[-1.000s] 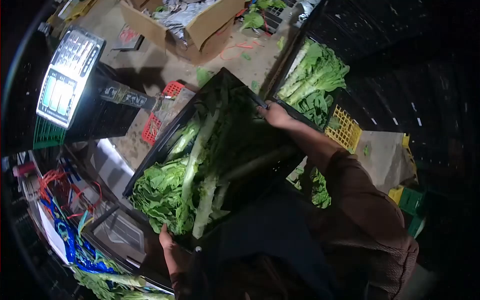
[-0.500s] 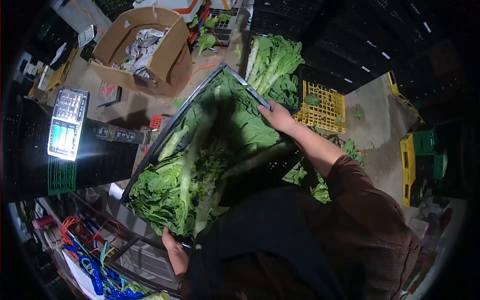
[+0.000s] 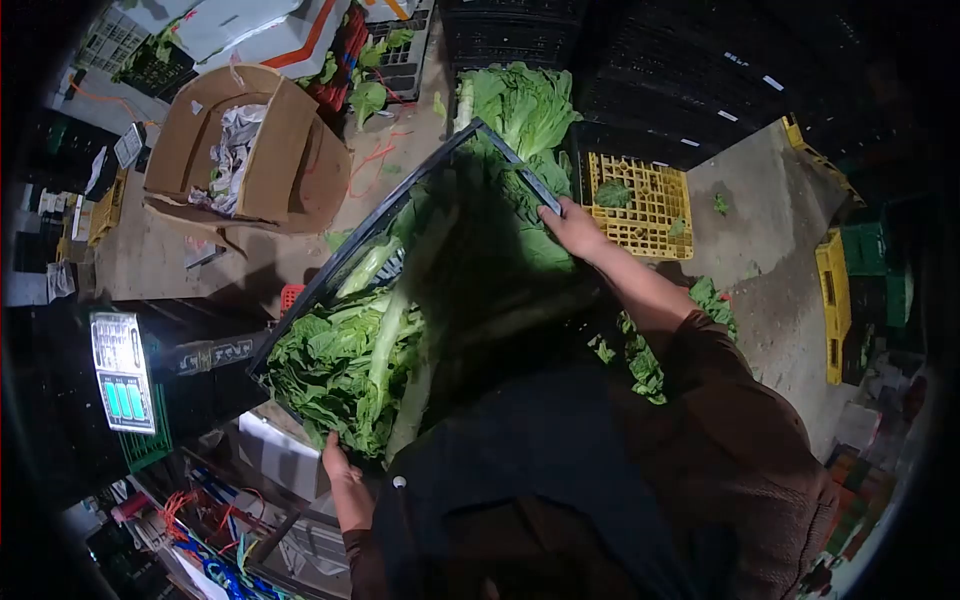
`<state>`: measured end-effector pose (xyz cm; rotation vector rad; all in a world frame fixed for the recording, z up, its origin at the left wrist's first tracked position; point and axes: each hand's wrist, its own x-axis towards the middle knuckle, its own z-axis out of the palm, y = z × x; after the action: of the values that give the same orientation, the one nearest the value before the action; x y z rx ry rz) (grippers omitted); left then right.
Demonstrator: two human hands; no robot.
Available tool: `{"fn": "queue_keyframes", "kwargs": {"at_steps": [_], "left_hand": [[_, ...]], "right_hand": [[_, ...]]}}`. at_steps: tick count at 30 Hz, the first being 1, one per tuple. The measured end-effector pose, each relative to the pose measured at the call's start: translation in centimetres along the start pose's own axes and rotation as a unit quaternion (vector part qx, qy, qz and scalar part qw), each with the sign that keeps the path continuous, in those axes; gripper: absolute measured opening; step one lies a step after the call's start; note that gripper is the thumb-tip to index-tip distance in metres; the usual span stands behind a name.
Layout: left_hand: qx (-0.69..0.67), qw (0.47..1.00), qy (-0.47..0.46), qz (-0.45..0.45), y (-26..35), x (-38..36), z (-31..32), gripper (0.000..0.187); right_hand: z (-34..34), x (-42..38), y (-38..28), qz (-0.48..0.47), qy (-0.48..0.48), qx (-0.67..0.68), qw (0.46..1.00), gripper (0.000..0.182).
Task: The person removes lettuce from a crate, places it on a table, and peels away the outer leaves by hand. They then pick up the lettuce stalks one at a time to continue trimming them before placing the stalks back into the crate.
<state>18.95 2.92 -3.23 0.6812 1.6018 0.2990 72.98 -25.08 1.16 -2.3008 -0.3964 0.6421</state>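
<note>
Both hands hold a black plastic crate (image 3: pixel 365 243) in front of my body. Inside are leafy green vegetables (image 3: pixel 335 365) with long, thick pale stems; a dark shadow covers much of the load. My right hand (image 3: pixel 578 228) is closed on the crate's far right rim, thumb on top. My left hand (image 3: pixel 343 470) supports the near left end, with its thumb up beside the leaves and the other fingers hidden below. Beyond the crate's far corner lie more leafy greens with pale stems (image 3: pixel 515 105), in another dark crate.
A cardboard box (image 3: pixel 300 165) holding crumpled paper stands at the upper left. The lit scale display (image 3: pixel 125 385) is at left. A yellow plastic pallet (image 3: pixel 640 205) and stacked black crates (image 3: pixel 660 80) are at right. Loose leaves (image 3: pixel 645 370) lie beside my right arm.
The view has shifted: the cardboard box sits further left and the scale display lower. The crate stays in both hands, its far corner slightly further right in view.
</note>
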Motion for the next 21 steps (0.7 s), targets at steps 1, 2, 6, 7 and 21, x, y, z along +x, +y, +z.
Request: {"fn": "queue_keyframes", "kwargs": {"at_steps": [1, 2, 6, 7, 21], "left_hand": [[0.01, 1.0, -0.001, 0.004, 0.6, 0.2, 1.9, 0.032], [0.013, 1.0, 0.007, 0.003, 1.1, 0.2, 4.2, 0.032], [0.003, 0.999, 0.005, -0.049, 3.4, -4.4, 15.7, 0.039], [-0.038, 0.995, -0.039, -0.082, 3.5, -5.2, 18.0, 0.042], [-0.201, 0.942, -0.003, -0.27, 4.9, -4.9, 30.4, 0.052]], "right_hand": [[-0.7, 2.3, 0.6, 0.005, -0.006, 0.004, 1.0, 0.045], [-1.7, 5.3, 1.1, 0.024, -0.027, -0.008, 0.999, 0.045], [-5.2, 16.1, 1.8, 0.031, -0.048, -0.092, 0.994, 0.053], [-5.9, 18.4, 2.2, 0.037, -0.068, -0.135, 0.988, 0.058], [-2.1, 35.8, -2.9, 0.073, -0.235, -0.085, 0.966, 0.076]]}}
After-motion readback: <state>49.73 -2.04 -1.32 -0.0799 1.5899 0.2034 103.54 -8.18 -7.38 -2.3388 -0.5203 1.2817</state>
